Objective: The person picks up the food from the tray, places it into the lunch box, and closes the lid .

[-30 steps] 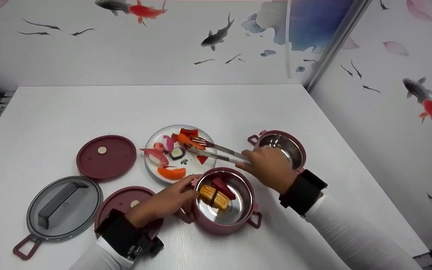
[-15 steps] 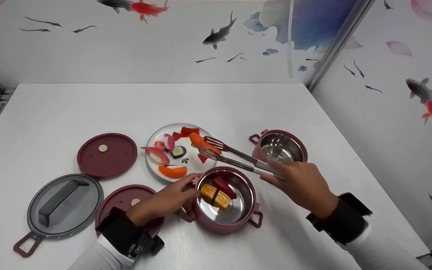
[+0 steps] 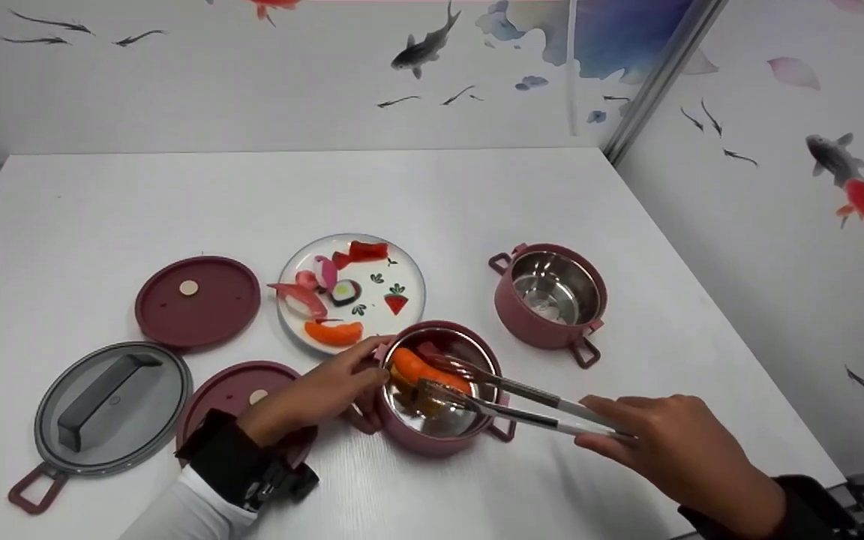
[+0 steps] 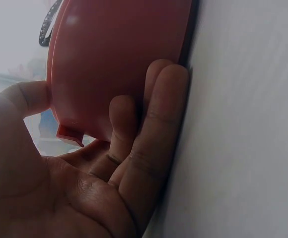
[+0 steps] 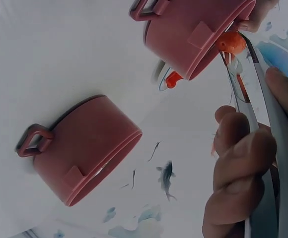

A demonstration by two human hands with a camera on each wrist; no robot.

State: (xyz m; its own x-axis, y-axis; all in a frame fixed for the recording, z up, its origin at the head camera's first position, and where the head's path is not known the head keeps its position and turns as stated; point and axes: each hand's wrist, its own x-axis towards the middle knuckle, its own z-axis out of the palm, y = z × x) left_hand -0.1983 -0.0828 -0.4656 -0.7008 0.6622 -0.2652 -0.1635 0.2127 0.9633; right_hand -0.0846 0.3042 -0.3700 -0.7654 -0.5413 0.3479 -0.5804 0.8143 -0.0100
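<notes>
In the head view my left hand (image 3: 316,401) steadies a mauve pot (image 3: 421,446), its thumb at the rim. The left wrist view shows its fingers curled against the pot's outer wall (image 4: 114,49). My right hand (image 3: 691,450) grips metal tongs (image 3: 537,418) reaching into that pot from the right. Between the tong tips is a long orange food piece (image 3: 421,366), held inside the rim. Beneath it, a yellow piece is mostly covered, and part of a dark red piece shows behind. In the right wrist view the orange piece's rounded end (image 5: 232,42) is at the pot's opening.
Behind the pot stands a plate (image 3: 402,270) with several sushi-like pieces. A second mauve pot (image 3: 544,322) with nothing in it stands at the right. Two dark red lids (image 3: 214,319) and a grey handled lid (image 3: 121,442) lie at the left.
My right hand has carried the orange piece in the tongs from the plate, toward me, into the near pot. The left hand has stayed on the pot.
</notes>
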